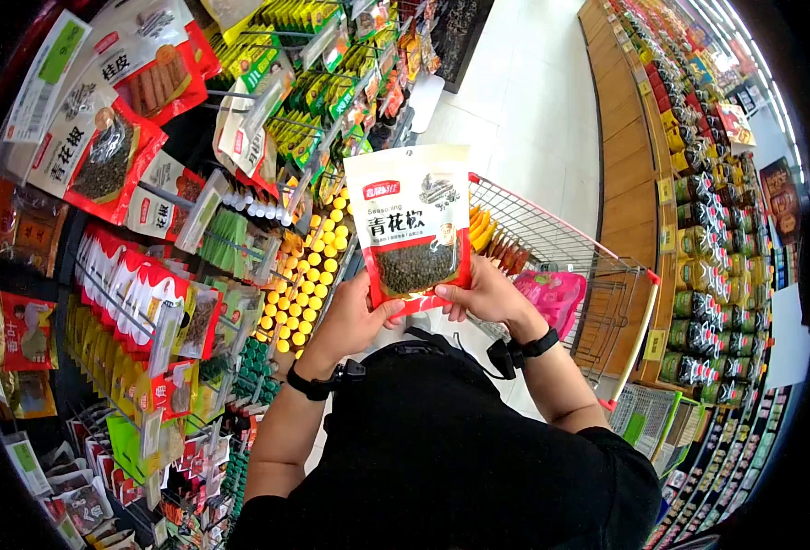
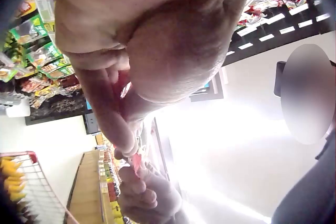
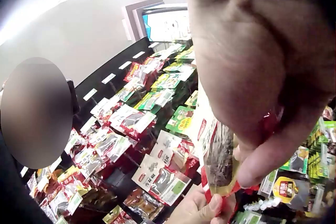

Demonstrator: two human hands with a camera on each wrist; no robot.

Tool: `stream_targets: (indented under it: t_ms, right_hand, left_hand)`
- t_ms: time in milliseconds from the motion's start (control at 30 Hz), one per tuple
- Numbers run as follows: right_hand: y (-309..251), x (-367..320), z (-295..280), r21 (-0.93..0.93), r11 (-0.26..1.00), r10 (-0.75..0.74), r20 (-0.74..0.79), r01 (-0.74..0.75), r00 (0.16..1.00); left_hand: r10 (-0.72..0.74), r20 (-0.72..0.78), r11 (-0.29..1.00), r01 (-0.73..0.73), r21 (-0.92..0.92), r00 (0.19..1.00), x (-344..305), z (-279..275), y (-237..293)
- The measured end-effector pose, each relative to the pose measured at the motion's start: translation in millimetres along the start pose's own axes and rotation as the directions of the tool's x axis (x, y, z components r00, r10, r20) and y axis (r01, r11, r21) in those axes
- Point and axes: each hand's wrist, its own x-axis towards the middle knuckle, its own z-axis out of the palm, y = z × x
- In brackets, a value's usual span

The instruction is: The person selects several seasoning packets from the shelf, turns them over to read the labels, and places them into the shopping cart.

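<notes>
Upright before the person's chest is a packet of green Sichuan peppercorns (image 1: 414,225), white above and red below, with dark grains behind a clear window. The left hand (image 1: 352,316) pinches its lower left corner, thumb on the front. At the lower right corner the right hand (image 1: 489,295) pinches it the same way. The left wrist view shows the left hand (image 2: 147,40) large, its fingers curled in at the packet's red edge. Seen from the right wrist, the right hand (image 3: 257,77) covers part of the packet (image 3: 220,150).
Left of the person, hooks carry seasoning packets, among them a similar peppercorn packet (image 1: 103,151). Yellow-capped bottles (image 1: 309,275) stand behind the left hand. A shopping cart (image 1: 597,275) with a pink package (image 1: 552,298) is at the right, before a shelf of jars (image 1: 712,275).
</notes>
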Motion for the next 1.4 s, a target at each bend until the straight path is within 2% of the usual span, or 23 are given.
stream_targets:
  t_ms: [33,133,167,267,367,467,500,600,800,833,933,1033,1133,1200,1267,1300,1333,1400]
  right_hand:
    - [2.3,-0.4,-2.9,0.020,1.000,0.014,0.007,-0.014,1.000]
    - [17.6,1.2,-9.1,0.007,0.991,-0.134,0.006,0.134,0.991]
    - [21.6,2.7,-12.4,-0.122,0.963,-0.240,0.001,0.238,0.971]
    - [21.0,3.0,-10.5,-0.116,0.942,-0.323,-0.062,0.315,0.944]
    - [13.5,1.5,-9.1,-0.008,0.938,-0.347,-0.074,0.347,0.935]
    - [11.7,-0.1,-9.2,0.074,0.939,-0.333,-0.040,0.335,0.942]
    - [15.9,1.6,-9.3,0.080,0.945,-0.318,-0.013,0.318,0.948]
    - [18.2,3.8,-5.8,0.112,0.946,-0.308,0.014,0.305,0.951]
    - [13.6,8.7,-7.4,0.095,0.944,-0.321,0.060,0.315,0.945]
    - [6.9,4.7,-5.5,0.159,0.940,-0.316,0.070,0.302,0.946]
    - [4.8,3.3,-4.4,0.173,0.941,-0.311,0.104,0.291,0.945]
    - [17.9,6.8,-1.4,0.142,0.946,-0.306,0.079,0.293,0.949]
    - [16.4,4.5,1.0,0.191,0.935,-0.317,0.069,0.300,0.946]
    - [8.8,-0.9,1.0,0.181,0.945,-0.288,0.063,0.272,0.956]
    - [12.5,0.3,1.8,0.069,0.918,-0.394,0.026,0.392,0.919]
    - [-11.7,-14.9,4.5,0.120,0.908,-0.411,0.074,0.401,0.909]
    - [-23.1,-28.3,2.8,0.006,0.922,-0.387,0.073,0.388,0.919]
    - [-42.6,-49.5,-0.7,0.015,0.872,-0.488,0.104,0.489,0.866]
  left_hand:
    - [-0.017,0.006,1.000,0.017,-0.017,1.000,3.1,-0.1,-2.6]
    - [-0.032,0.031,0.993,0.035,-0.110,0.999,8.6,-2.6,-6.9]
    - [-0.032,0.040,0.988,0.038,-0.149,0.999,8.7,-3.3,-8.7]
    - [0.123,0.057,0.992,-0.121,-0.023,0.991,11.7,-4.2,-13.0]
    - [0.070,0.046,0.995,-0.066,-0.080,0.996,10.8,0.6,2.2]
    - [0.190,0.017,0.982,-0.190,0.011,0.982,16.0,5.1,9.3]
    - [0.249,-0.069,0.966,-0.242,0.091,0.966,14.9,10.5,18.8]
    - [0.217,-0.139,0.975,-0.208,0.074,0.966,13.8,17.2,22.4]
    - [0.244,-0.074,0.963,-0.233,0.137,0.967,10.9,14.7,24.2]
    - [0.240,-0.057,0.963,-0.230,0.142,0.969,10.5,14.4,25.0]
    - [0.232,-0.087,0.968,-0.221,0.117,0.969,8.1,15.1,24.9]
    - [0.219,-0.084,0.976,-0.219,0.006,0.972,7.8,15.3,20.1]
    - [0.256,-0.107,0.967,-0.256,0.014,0.961,9.6,17.3,15.3]
    - [0.229,-0.059,0.972,-0.225,0.070,0.972,7.6,17.0,18.7]
    - [0.196,-0.070,0.980,-0.193,0.047,0.978,3.7,18.8,20.5]
    - [0.196,-0.095,0.981,-0.194,0.024,0.976,-2.3,22.4,35.9]
    - [0.200,-0.120,0.980,-0.201,0.001,0.972,-10.4,27.0,57.8]
    - [0.288,-0.071,0.953,-0.279,0.118,0.955,-29.1,16.2,78.4]
